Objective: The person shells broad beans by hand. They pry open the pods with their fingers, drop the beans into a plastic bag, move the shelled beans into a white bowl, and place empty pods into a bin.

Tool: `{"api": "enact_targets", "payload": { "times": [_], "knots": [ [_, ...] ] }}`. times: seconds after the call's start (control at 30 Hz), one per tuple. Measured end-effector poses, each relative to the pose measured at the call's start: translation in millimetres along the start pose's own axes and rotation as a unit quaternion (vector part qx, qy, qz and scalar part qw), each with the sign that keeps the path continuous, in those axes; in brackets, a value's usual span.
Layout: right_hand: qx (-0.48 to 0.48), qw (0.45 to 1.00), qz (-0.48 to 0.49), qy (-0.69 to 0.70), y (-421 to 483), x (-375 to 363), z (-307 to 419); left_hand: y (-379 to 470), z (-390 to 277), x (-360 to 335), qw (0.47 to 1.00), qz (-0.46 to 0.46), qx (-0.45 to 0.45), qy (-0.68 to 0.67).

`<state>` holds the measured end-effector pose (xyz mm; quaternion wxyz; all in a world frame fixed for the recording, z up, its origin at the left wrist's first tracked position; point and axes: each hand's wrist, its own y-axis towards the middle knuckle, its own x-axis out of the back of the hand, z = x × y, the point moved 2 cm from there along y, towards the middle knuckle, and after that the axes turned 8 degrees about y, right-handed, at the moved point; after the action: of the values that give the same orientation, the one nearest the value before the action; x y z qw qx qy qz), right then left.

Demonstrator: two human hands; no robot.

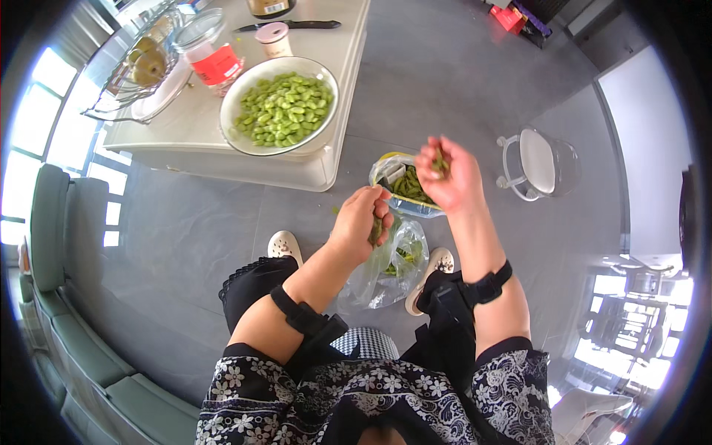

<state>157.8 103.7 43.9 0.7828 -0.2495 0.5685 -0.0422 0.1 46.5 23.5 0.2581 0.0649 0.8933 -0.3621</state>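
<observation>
My left hand (359,219) is closed around a green bean pod (376,229), partly hidden by its fingers. My right hand (457,175) has brownish-green pods or shells (440,162) in its curled fingers, above a bag-lined bin (414,210). Inside that bin lie dark green pods or husks (410,184) and a pale object. A clear plastic bag (364,286) with green pods (409,255) sits on the floor between my feet, below my hands. On the table corner, a white dark-rimmed bowl (225,119) holds many shelled green beans (286,108).
The table (183,130) also carries a red-labelled jar (214,61), a pink-lidded container (273,40), a black-handled knife (306,25) and a wire basket (111,100) with fruit. A small white chair (537,161) stands right. A green sofa (144,400) lines the left.
</observation>
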Motion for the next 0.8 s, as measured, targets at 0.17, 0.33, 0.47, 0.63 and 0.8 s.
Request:
{"api": "enact_targets", "payload": {
  "times": [0.17,0.33,0.47,0.63,0.8],
  "knots": [
    [0.054,0.99,0.031,-0.124,48.3,-110.1,-46.0,-14.5,-11.4,6.0,0.999,-0.001,-0.003,-0.035],
    [0.154,0.909,0.065,-0.381,81.4,-150.4,-96.4,-21.0,-22.5,12.1,0.999,-0.019,-0.003,-0.041],
    [0.219,0.813,0.133,-0.523,89.7,-155.0,-115.5,-26.9,-28.8,13.4,0.998,-0.029,-0.004,-0.061],
    [0.228,0.768,0.198,-0.565,99.7,-155.3,-113.7,-32.1,-32.9,15.3,0.997,-0.012,-0.015,-0.081],
    [0.175,0.777,0.208,-0.568,100.0,-162.1,-115.1,-31.4,-30.7,18.1,0.996,-0.011,-0.011,-0.089]
  ]
}}
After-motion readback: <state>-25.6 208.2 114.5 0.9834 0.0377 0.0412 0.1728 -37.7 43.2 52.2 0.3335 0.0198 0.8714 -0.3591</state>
